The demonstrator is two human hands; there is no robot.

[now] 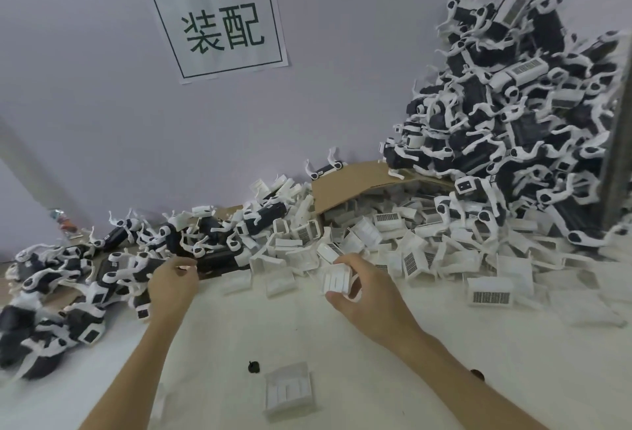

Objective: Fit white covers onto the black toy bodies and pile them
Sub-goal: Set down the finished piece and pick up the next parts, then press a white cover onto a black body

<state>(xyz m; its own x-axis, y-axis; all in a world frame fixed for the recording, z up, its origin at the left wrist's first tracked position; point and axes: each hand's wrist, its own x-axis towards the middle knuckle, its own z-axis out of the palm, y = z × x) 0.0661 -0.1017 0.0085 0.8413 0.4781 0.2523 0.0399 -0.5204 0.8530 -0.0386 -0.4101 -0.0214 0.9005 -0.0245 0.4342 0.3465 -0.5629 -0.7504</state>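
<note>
Your right hand [359, 292] grips a white, ribbed, box-shaped plastic cover [337, 279] by its side walls, at the near edge of the loose heap of matching covers [393, 245]. Your left hand [172, 280] reaches, fingers curled, to a black oblong plastic toy body [219, 260] just beyond it; whether it has hold cannot be told. The cover looks light, stiff and thin-walled, likely to crack if squeezed: hold it by the edges. Take the body at mid-length, clear of its thin white legs.
</note>
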